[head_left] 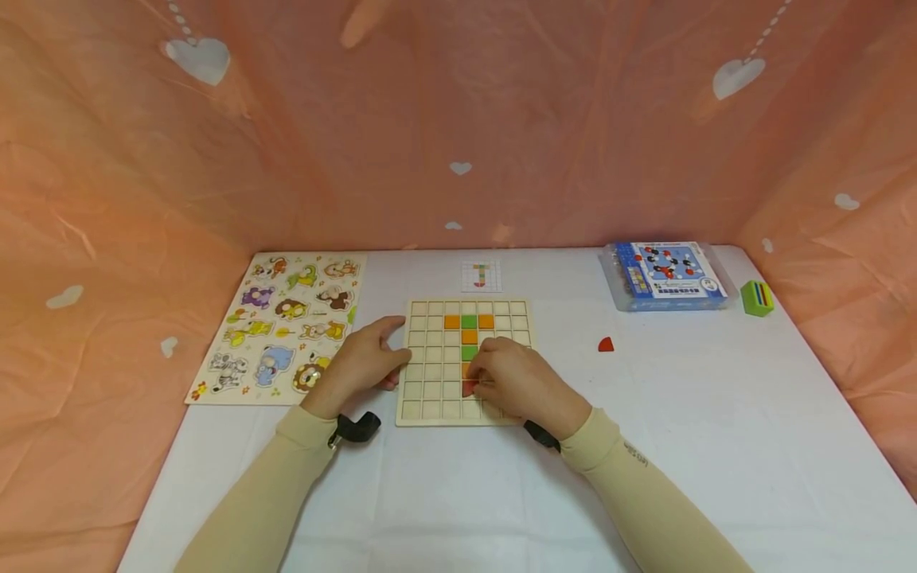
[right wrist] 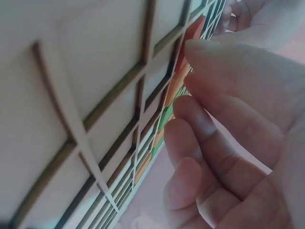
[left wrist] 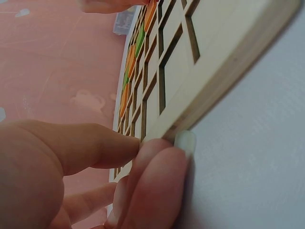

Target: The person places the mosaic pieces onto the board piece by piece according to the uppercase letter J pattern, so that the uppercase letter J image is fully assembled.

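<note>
A wooden grid board [head_left: 423,390] lies flat on the white table. Orange and green square tiles [head_left: 469,321] fill a short row near its top and a column down its middle. My left hand [head_left: 364,356] holds the board's left edge, thumb on the rim and fingertips against the side, as the left wrist view shows. With thumb and fingertips, my right hand [head_left: 526,382] pinches a red piece [right wrist: 193,40] at the cell below the column's lowest orange tile. That hand partly covers the piece. Right of the board lies a second red piece [head_left: 606,344], shaped like a quarter circle.
Behind the board sits a small pattern card [head_left: 481,276]. An animal puzzle board [head_left: 286,334] lies at the left, close to my left hand. At the back right are a plastic box with a molecule picture [head_left: 673,274] and a green block with coloured stripes [head_left: 756,298].
</note>
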Available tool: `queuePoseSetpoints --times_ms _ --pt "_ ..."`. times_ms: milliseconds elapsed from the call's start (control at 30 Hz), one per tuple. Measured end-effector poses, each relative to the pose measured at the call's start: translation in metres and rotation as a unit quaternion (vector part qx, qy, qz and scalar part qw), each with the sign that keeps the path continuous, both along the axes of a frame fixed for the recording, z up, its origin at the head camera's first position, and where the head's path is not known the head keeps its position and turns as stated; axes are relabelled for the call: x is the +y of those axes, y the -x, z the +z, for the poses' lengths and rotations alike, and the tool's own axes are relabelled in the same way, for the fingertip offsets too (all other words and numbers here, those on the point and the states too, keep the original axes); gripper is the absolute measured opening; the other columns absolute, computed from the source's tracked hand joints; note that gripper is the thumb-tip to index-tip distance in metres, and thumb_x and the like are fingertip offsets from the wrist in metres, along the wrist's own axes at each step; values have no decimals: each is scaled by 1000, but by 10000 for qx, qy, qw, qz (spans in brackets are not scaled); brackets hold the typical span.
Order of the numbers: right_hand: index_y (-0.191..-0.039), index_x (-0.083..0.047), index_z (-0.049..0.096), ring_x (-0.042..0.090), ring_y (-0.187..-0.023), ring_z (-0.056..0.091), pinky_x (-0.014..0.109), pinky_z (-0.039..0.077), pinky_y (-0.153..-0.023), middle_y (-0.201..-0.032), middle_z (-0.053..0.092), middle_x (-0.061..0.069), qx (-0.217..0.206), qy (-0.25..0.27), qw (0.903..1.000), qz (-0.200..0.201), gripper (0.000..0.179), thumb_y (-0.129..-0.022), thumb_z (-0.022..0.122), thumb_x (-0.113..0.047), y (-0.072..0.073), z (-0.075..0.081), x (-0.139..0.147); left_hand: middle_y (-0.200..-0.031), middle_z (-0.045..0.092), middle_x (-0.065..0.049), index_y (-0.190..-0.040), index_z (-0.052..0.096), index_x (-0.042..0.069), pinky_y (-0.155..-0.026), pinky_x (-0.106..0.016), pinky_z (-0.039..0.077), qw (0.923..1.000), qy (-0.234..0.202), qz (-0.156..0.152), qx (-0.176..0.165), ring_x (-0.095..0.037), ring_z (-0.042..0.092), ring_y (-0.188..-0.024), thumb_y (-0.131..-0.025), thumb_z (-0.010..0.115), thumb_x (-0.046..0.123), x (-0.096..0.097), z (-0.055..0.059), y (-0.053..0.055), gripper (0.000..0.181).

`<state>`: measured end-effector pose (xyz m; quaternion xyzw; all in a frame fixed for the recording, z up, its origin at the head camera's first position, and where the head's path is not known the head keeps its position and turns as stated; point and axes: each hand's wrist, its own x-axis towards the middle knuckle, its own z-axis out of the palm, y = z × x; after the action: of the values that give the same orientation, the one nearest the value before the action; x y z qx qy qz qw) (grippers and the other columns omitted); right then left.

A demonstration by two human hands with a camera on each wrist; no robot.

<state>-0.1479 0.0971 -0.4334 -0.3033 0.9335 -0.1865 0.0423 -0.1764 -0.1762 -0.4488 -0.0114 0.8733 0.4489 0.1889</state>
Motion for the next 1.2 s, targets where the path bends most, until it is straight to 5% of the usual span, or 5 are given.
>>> queuePoseSetpoints --times_ms 667,1200 --pt "-98 -15 84 14 -92 65 31 59 -81 -95 68 -5 15 184 9997 -155 11 -94 84 -25 2 6 7 -77 70 -8 -167 41 16 -61 -31 65 10000 37 -4 -18 -14 69 -60 -103 71 20 1 2 0 71" --pt "-108 -6 81 26 -93 68 46 58 -86 -103 74 7 -91 379 9779 -2056 24 -98 75 -26 9 10 127 -79 70 -9 -167 41 17 -62 -32 65 10000 64 46 -43 -15 70 -60 -102 71 21 1 0 0 71"
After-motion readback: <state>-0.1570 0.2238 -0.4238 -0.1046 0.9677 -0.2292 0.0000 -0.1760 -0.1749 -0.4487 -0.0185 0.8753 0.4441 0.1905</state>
